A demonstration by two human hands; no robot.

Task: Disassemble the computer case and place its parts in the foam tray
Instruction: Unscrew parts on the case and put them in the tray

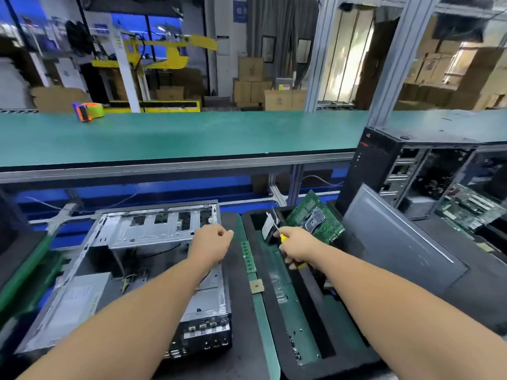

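The opened computer case (142,270) lies on its side at my lower left, its metal frame bare and its port panel facing me. My left hand (211,244) hovers over the case's far right edge, fingers curled in loosely; I cannot tell whether it pinches anything. Just right of the case sits the black foam tray (274,311), with a green motherboard (315,218) leaning in its far slot. My right hand (296,246) is over the tray, clenched round a yellow-handled screwdriver (282,237) whose tip points towards a small silver part (267,227) standing in the tray. A memory stick (248,256) and a processor chip (255,286) lie on the green strip between case and tray. Another open tower (411,174) stands far right, with a grey side panel (397,242) leaning against it.
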